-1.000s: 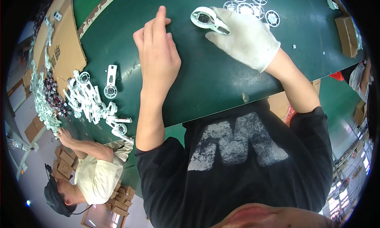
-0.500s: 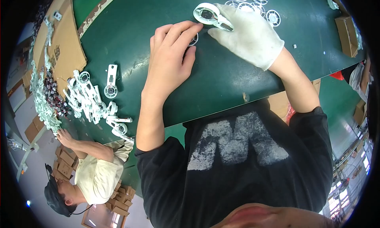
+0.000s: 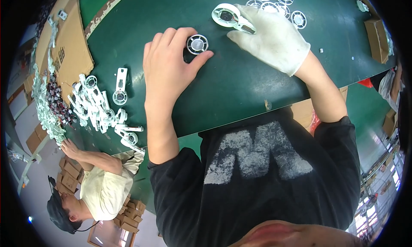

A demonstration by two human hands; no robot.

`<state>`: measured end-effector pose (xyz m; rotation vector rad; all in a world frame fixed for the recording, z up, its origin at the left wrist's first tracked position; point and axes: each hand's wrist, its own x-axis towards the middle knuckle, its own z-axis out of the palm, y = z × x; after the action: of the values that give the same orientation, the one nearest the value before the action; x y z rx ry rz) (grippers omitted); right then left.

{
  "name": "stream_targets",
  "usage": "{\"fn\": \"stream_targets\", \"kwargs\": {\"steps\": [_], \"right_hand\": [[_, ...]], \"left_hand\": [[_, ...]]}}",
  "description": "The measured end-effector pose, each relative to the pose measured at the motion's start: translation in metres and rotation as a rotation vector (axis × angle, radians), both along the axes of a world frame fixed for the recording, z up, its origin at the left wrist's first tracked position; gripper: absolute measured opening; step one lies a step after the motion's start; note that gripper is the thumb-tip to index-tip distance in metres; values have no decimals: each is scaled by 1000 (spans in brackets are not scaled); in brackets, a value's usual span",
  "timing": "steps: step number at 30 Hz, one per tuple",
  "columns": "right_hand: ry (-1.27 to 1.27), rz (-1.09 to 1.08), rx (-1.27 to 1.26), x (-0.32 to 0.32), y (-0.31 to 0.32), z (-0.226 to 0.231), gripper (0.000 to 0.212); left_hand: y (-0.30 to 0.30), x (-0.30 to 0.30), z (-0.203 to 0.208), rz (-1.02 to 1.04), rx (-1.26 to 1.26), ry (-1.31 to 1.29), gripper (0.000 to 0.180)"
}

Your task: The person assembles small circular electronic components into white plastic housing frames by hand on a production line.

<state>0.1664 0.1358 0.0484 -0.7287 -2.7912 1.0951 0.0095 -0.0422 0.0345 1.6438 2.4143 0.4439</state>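
The left hand (image 3: 171, 58) shifts left, holding a disc (image 3: 197, 44). The right hand (image 3: 275, 39) grips a white piece (image 3: 236, 22) at the surface's (image 3: 223, 86) far side, long axis slanting, ringed end pointing far-left. Cardboard (image 3: 74, 32) bears dark print.

Left hand (image 3: 169, 60): pinching a disc (image 3: 197, 44)
Right hand (image 3: 277, 41): gloved, gripping a housing (image 3: 239, 22)
Table (image 3: 240, 88): green; loose discs (image 3: 269, 7) beyond, heaped housings (image 3: 103, 105) left
Co-worker (image 3: 107, 191): far left, capped

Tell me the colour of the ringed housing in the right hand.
The ringed housing is white with a dark centre, best seen in the head view.
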Motion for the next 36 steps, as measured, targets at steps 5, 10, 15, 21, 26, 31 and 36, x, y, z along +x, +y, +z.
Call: {"fn": "stream_targets", "kwargs": {"steps": [5,10,15,21,26,31,36], "right_hand": [[37,42,-93,-1,2,3,35],[-150,74,-712,-4,8,40,26],[-219,54,-805,-2,10,43,26],[-314,142,-765,-3,6,35,28],[-263,225,-815,-1,1,20,29],[-343,221,-866,-1,3,28,30],[-350,234,-850,0,5,30,30]], "left_hand": [[1,4,1,20,114,76,47],[-5,-4,-1,-105,114,-12,50],[1,-3,6,-33,455,-128,49],[2,6,10,-101,653,-109,58],[7,13,0,-140,605,-163,56],[6,13,1,-155,580,-255,55],[7,12,2,-211,571,-345,55]]}}
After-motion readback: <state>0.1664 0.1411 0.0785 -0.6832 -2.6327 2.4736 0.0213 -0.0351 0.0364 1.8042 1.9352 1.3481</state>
